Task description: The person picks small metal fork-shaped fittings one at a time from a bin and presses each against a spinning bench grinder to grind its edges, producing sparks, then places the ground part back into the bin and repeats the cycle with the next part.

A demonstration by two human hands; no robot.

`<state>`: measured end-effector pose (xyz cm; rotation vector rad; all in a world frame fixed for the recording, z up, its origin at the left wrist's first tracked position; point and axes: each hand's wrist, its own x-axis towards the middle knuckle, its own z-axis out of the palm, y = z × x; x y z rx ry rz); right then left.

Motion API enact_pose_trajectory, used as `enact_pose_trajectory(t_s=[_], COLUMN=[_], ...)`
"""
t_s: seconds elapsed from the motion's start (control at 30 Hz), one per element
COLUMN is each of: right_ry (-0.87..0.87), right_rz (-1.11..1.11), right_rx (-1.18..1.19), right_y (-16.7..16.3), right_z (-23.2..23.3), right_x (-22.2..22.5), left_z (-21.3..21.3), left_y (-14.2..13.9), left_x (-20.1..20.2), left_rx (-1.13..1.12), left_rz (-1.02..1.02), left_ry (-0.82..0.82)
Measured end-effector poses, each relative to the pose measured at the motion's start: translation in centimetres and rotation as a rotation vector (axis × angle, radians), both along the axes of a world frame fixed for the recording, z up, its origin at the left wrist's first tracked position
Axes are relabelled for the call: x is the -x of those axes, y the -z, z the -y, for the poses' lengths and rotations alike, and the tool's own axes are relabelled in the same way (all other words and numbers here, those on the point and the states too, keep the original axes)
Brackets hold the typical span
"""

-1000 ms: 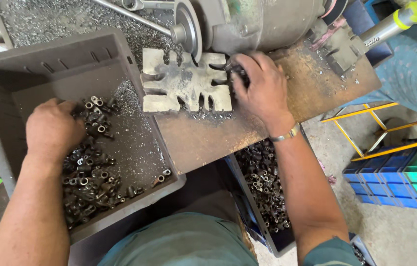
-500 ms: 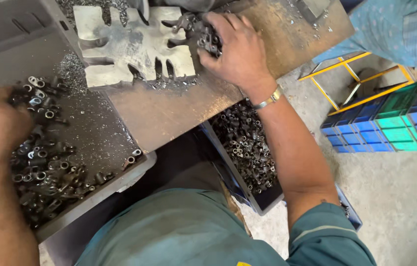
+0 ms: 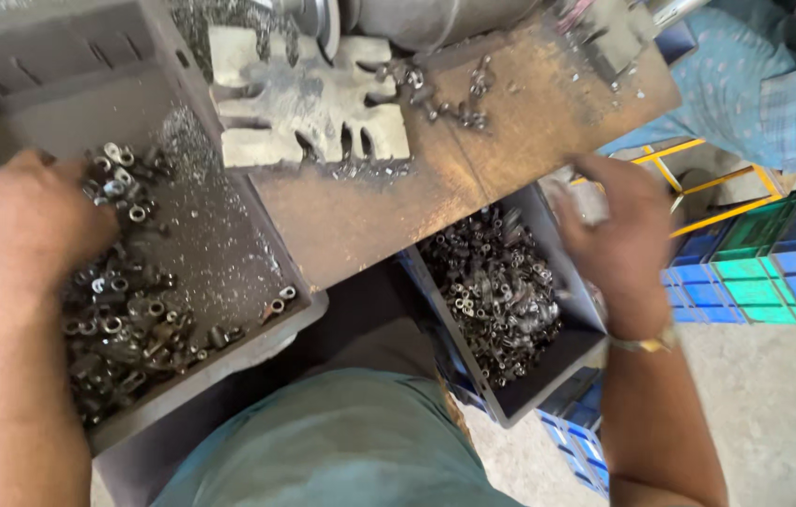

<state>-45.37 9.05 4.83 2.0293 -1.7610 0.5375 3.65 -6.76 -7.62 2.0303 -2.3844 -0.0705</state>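
The left hand lies knuckles up in the grey tray at the worktop's left edge, fingers curled down into the pile of small metal rings. Whether it has closed on any of them cannot be told, since the fingertips are buried in the heap. The tray sits tight against the worktop, so parts are within easy reach of the slotted metal plate lying near the far edge in front of a machine's round housing.

The right hand hangs off the worktop's near right corner, above a second bin set lower down and filled with dark, similar rings. Its fingers are loosely spread and blurred; nothing shows clearly in them, so what it holds, if anything, is uncertain. A few loose pieces lie on the worktop just right of the plate. Blue and green crates stand on the floor to the right.
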Motion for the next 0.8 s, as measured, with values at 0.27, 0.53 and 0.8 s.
enact_pose_trajectory(t_s=[0.27, 0.53, 0.8], right_ry=[-0.444, -0.045, -0.025], right_rz=[0.259, 0.044, 0.049], right_rx=[-0.102, -0.259, -0.029], right_y=[3.4, 4.3, 7.1], right_z=[15.3, 15.0, 16.7], right_x=[-8.0, -4.7, -4.4], left_z=[-0.5, 0.2, 0.9], left_y=[-1.5, -1.5, -1.4], left_x=[0.5, 0.5, 0.6], left_rx=[0.087, 0.067, 0.039], left_rz=[-0.117, 0.033, 0.017], left_ry=[-0.028, -0.034, -0.060])
